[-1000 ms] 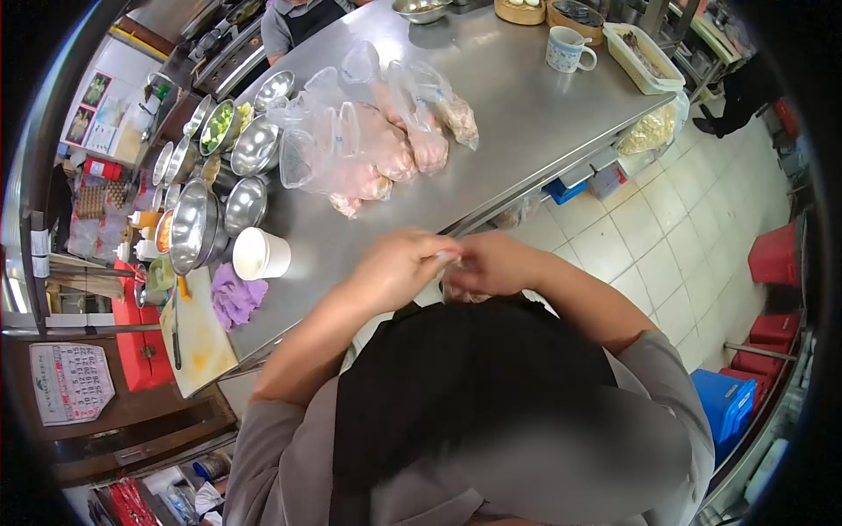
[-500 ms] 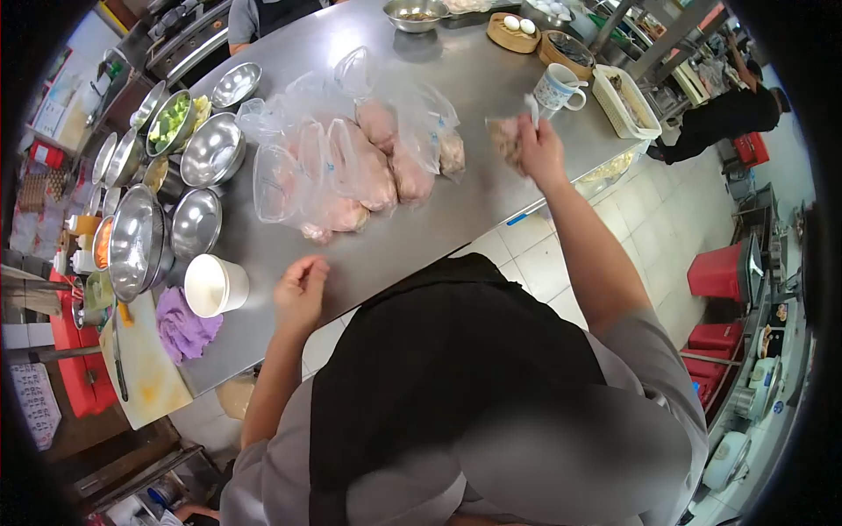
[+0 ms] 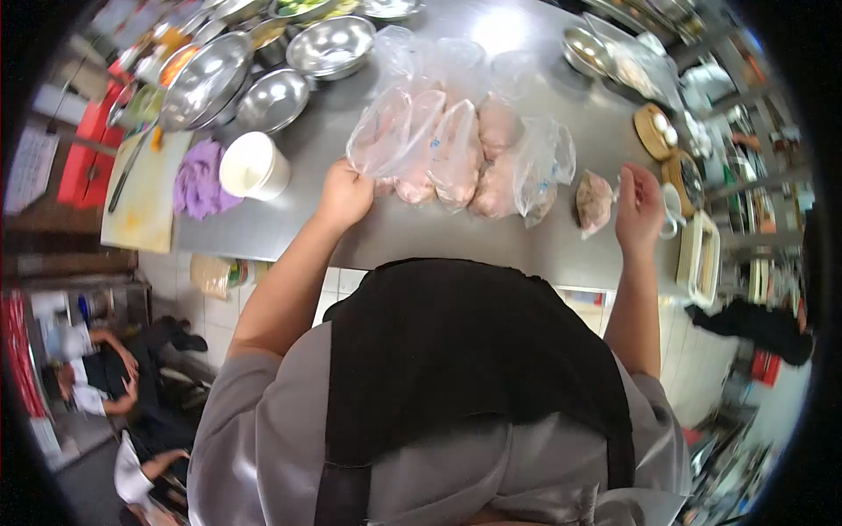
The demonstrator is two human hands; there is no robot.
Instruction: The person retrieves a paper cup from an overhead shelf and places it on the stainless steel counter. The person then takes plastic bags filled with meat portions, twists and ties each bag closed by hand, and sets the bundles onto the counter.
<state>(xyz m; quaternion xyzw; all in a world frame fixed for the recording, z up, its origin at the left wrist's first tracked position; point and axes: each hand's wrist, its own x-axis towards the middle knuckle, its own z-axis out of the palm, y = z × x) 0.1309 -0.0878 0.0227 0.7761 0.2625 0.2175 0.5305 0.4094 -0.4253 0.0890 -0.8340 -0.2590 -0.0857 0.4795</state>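
My left hand [image 3: 348, 195] is closed at the near left edge of a clear plastic bag of pale pink raw meat [image 3: 386, 140], its fingertips partly hidden. That bag lies against several similar bags of meat [image 3: 456, 162] grouped on the steel table. On the right, a small knotted bag of meat pieces [image 3: 595, 203] rests on the table, apart from the group. Just beside it is my right hand [image 3: 640, 206], palm turned up and fingers loosely curled apart, with nothing visible in them.
Left of the bags stand a white tub [image 3: 254, 167], a purple cloth [image 3: 203, 180], steel bowls [image 3: 274, 101] and a cutting board [image 3: 145, 206] with a knife [image 3: 129, 171]. On the right are a bamboo steamer [image 3: 653, 131] with eggs, a mug and a white basket [image 3: 699, 254]. Other people are at lower left.
My right hand has let go of the small bag, which now lies on the table. My left hand has moved to the edge of the grouped bags. The view has turned.
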